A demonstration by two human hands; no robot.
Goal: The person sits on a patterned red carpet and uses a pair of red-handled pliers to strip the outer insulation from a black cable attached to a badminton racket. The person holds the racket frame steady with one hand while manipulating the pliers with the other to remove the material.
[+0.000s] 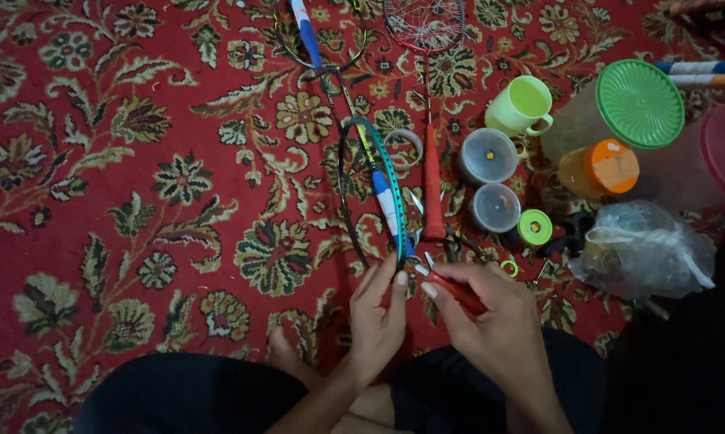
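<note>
A woven red carpet (137, 161) with cream and olive flower patterns covers the floor, and everything lies on it. Left of centre, the left hand (376, 317) rises from a bare forearm, its fingers straight and close together, the tips resting against the lower rim of a teal racket frame (385, 189) — a thin oval hoop, unstrung as far as can be seen, with a blue-and-white wrapped part across it. Just beside it the right hand (491, 321) is clenched around a red-handled tool (457, 291), smooth and glossy, whose small metal tip points at the frame's bottom edge. Above, a second racket (427, 48) with a red shaft and a strung round head lies lengthwise. Further right stand two grey round plastic tubs (491, 181), a pale green mug (521, 106), a small lime reel (534, 227) and an orange-lidded jar (599, 170). A clear container with a ribbed green lid (640, 103) sits behind them, and a crumpled clear plastic bag (644, 249) lies at the far right.
</note>
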